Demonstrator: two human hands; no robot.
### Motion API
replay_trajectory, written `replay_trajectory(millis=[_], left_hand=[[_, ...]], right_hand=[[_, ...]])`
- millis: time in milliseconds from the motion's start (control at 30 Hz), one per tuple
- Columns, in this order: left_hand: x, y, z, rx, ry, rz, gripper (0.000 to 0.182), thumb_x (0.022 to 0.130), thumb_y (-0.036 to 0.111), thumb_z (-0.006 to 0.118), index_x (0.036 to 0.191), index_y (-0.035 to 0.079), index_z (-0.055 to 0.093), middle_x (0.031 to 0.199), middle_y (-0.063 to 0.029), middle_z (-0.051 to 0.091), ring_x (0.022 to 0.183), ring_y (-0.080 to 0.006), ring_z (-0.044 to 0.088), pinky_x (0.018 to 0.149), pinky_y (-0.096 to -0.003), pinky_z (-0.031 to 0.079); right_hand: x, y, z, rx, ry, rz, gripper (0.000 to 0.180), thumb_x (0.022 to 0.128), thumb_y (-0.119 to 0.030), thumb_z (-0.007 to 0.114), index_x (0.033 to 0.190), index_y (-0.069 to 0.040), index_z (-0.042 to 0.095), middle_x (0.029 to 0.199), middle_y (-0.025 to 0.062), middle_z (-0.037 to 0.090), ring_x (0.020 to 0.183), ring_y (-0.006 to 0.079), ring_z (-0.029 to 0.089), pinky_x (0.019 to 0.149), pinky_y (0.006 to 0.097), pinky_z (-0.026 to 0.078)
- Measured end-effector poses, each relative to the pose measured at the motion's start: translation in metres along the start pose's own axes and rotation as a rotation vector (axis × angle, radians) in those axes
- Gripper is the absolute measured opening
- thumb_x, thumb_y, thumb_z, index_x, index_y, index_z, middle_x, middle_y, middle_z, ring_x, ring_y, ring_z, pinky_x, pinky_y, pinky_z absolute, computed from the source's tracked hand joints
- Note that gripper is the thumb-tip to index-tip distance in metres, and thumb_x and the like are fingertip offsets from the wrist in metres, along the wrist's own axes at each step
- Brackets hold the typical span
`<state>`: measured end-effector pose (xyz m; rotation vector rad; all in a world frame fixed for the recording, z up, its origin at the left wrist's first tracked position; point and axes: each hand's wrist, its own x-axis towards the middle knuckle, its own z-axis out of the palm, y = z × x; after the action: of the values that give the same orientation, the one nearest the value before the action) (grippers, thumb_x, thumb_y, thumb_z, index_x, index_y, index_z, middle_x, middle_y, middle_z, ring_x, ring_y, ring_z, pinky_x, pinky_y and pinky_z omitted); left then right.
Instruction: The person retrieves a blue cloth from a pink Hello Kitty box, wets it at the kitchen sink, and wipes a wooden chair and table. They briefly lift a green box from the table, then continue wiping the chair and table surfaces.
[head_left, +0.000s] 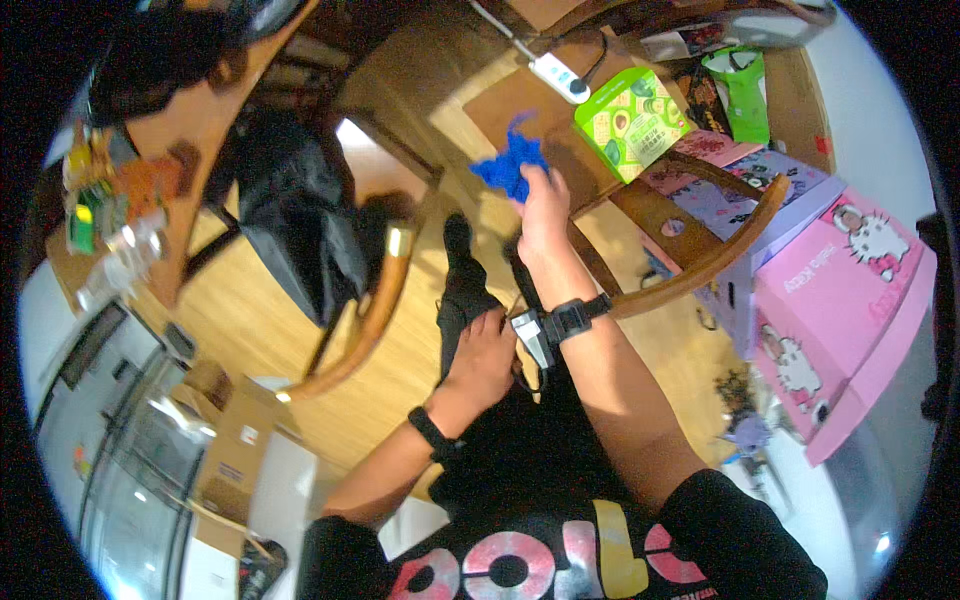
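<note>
My right hand (544, 202) is stretched out ahead and grips a crumpled blue cloth (511, 166), whose loose end sticks up. The cloth is beside a brown cardboard surface (510, 112), and whether they touch cannot be told. My left hand (484, 356) rests near my lap, its fingers bent against the dark trousers; whether something is under them is hidden. Close to its fingertips is a small grey-white device (532, 337), near the black watch (571, 321) on my right wrist. A green and white package with avocado pictures (634, 124) lies right of the cloth.
A white power strip (559, 77) with a black plug lies beside the green package. Curved wooden chair arms (705, 266) flank me. Pink and purple cartoon boxes (832, 300) stand at the right. At the left are a black bag (300, 232), a wooden table edge and a cardboard box (236, 450).
</note>
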<state>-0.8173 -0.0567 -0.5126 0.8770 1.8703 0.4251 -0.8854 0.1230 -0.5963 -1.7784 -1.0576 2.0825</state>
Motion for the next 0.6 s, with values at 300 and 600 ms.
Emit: replay_trajectory(millis=[300,600], left_hand=[[0.046,0.027,-0.112,0.303,-0.217,0.222,0.059,0.083,0.023,0.071,0.131,-0.003,0.050,0.121,-0.0215,0.060,0.112,-0.0377,0.059,0.100,-0.0442,0.047],[0.262,-0.027,-0.187,-0.871,-0.309,-0.361,0.046,0.100,0.035,0.056,0.135,0.007,0.050,0.121,-0.0085,0.064,0.108,-0.0240,0.062,0.097,-0.0400,0.048]], right_hand=[[0.132,0.102,-0.043,-0.503,0.638,-0.267,0.057,0.080,-0.013,0.075,0.129,0.001,0.050,0.125,0.0254,0.048,0.119,0.0419,0.048,0.105,0.0472,0.039],[0.183,0.145,-0.051,-0.826,0.709,-0.436,0.048,0.087,-0.012,0.069,0.132,-0.002,0.058,0.142,0.0251,0.044,0.126,0.0434,0.044,0.109,0.0459,0.037]])
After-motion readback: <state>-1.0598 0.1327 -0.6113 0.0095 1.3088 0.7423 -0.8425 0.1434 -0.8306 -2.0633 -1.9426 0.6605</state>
